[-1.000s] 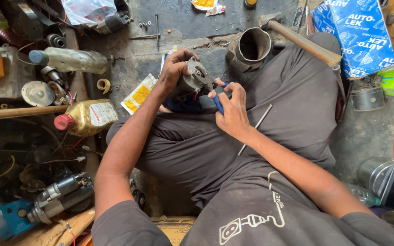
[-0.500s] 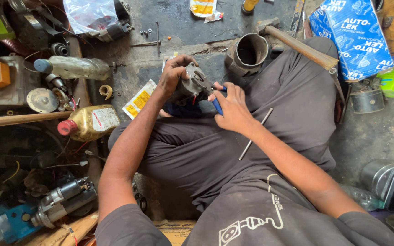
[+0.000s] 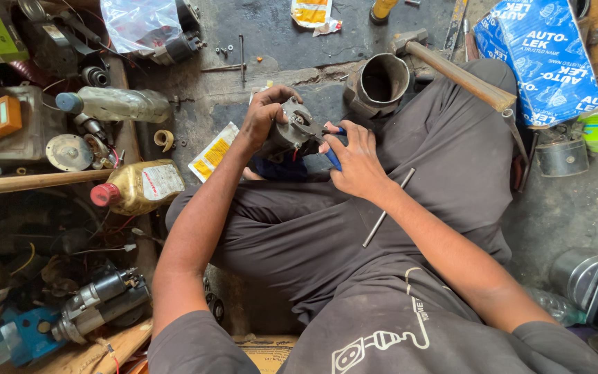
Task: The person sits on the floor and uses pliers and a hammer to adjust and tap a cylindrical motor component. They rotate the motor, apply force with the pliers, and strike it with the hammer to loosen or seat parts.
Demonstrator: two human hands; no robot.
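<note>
My left hand [image 3: 263,114] grips a grey metal motor part [image 3: 291,131] from above, holding it over my crossed legs. My right hand [image 3: 354,158] holds a blue-handled tool [image 3: 331,158] whose tip is at the part's side. A thin metal rod [image 3: 387,210] lies loose on my right thigh. I sit cross-legged on a dark, oily floor in grey trousers and a grey shirt.
A metal cylinder housing [image 3: 379,83] and a wooden-handled hammer [image 3: 459,75] lie ahead. A blue bag [image 3: 545,55] is at the upper right. A yellow oil bottle [image 3: 140,185], a clear bottle [image 3: 112,104] and a starter motor [image 3: 102,305] crowd the left.
Both hands stay on the motor part with only slight shifts. The view has drifted a little.
</note>
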